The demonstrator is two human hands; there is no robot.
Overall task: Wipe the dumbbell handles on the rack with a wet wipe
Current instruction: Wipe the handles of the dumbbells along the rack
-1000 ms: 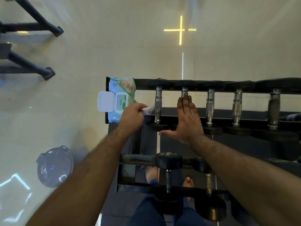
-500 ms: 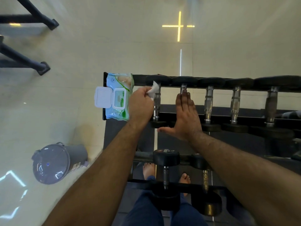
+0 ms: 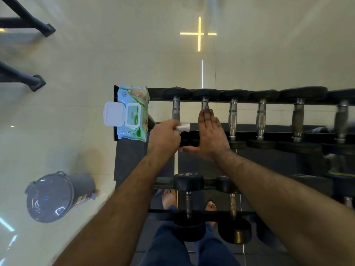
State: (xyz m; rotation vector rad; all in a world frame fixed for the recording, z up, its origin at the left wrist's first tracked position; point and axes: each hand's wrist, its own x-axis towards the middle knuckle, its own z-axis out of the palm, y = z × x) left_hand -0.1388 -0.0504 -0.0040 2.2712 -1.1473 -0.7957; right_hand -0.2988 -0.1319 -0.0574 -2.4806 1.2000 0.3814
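On the top tier of the dumbbell rack (image 3: 211,101), at its left end, the first dumbbell handle (image 3: 175,111) stands bare along its upper part, while its lower part is covered by the wet wipe (image 3: 183,127), a small white wad. The left hand (image 3: 165,138) pinches that wipe between thumb and curled fingers, right against the handle, with a corner of the wad sticking out toward the next dumbbell. Just beside it, the right hand (image 3: 210,136) lies flat over the second dumbbell handle (image 3: 204,103): its fingers are straight and pressed together, pointing up along the shaft, and the thumb juts out sideways toward the left hand, close to it; whether they touch cannot be told. Only the top of that second handle shows past the fingertips.

Further right along the same tier, four more dumbbells sit side by side, their metal handles running front to back between black heads. At the rack's left end, a pack of wet wipes (image 3: 132,114) rests on the frame with its white flip lid open, hanging out past the rack's edge. Below the hands, on a lower tier, two smaller dumbbells (image 3: 189,200) lie between the forearms, and the person's bare feet and dark blue trousers show beneath them. Left of the rack, on the pale tiled floor, stands a grey lidded bin (image 3: 55,196). Well beyond it, dark metal legs (image 3: 37,82) of other equipment reach in from the left edge.
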